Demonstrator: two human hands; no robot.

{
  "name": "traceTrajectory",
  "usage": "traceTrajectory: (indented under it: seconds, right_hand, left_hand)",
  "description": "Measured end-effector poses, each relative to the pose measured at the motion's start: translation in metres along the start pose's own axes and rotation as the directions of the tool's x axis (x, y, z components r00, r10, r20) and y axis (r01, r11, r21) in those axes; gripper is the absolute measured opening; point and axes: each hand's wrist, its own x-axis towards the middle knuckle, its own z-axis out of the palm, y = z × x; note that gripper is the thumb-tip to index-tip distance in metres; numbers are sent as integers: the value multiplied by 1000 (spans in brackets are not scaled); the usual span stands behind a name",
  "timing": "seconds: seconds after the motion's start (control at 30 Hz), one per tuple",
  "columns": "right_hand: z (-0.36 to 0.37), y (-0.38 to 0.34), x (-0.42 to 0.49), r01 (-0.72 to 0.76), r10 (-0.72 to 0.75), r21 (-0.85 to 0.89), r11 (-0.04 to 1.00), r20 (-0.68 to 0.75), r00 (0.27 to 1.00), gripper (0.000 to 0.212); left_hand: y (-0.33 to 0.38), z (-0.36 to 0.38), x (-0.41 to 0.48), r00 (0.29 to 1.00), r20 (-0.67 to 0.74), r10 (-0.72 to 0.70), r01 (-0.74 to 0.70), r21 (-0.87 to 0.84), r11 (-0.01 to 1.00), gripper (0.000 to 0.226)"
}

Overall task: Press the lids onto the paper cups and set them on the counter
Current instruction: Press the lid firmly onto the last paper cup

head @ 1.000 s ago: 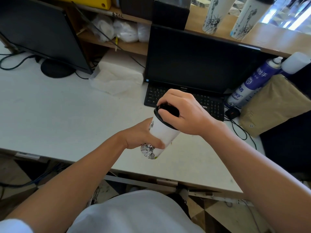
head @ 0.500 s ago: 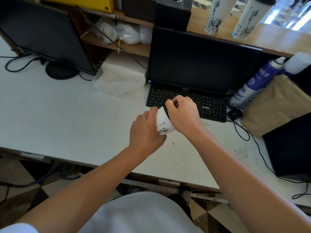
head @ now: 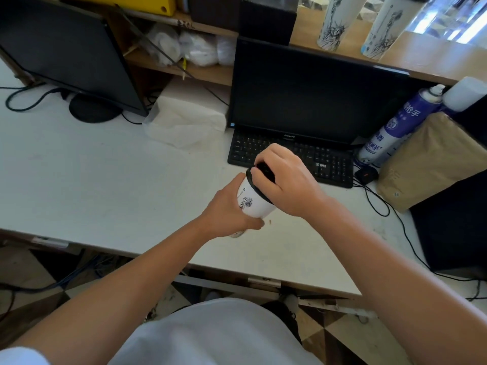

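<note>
Paper cup point(head: 254, 202), tilted in the air above the white desk point(head: 105, 180) just in front of the keyboard point(head: 329, 164), gets its black lid point(head: 264, 172). The left hand point(head: 226, 210) wraps its fingers round the cup's lower wall. The right hand point(head: 288, 180) curls over the lid, fingertips on its edge. A good seal likely calls for even pressure all round the rim and a lower grip too gentle to crush the paper. Two lidded cups point(head: 330, 25) stand on the wooden counter point(head: 421, 56) beyond.
</note>
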Motion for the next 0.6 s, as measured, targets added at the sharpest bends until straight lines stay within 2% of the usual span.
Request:
traceTrajectory:
  seconds: [0.17, 0.3, 0.37, 0.47, 0.53, 0.6]
  right_hand:
    - [-4, 7, -8, 302, -302, 10, 953, -4, 953, 34]
    - [-5, 11, -11, 411, -411, 35, 911, -16, 912, 31]
    - [-4, 11, -13, 427, -427, 37, 904, 9, 904, 33]
    - [-2, 11, -21, 312, -317, 115, 943, 32, 948, 48]
    - [1, 10, -29, 137, -145, 262, 955, 10, 989, 63]
    - [9, 9, -40, -37, 46, 404, 914, -15, 999, 72]
  left_hand:
    - [1, -8, -2, 977, 193, 88, -66, -114, 991, 71]
    - [-4, -12, -3, 933, 356, 54, -13, -116, 993, 65]
    - [-7, -12, -3, 920, 389, 40, 11, -127, 992, 65]
    - [-12, -10, -7, 939, 341, 37, 23, -168, 985, 71]
    - [-15, -8, -11, 959, 279, 49, 15, -224, 975, 76]
    - [-18, -7, -13, 976, 213, 51, 8, -265, 964, 78]
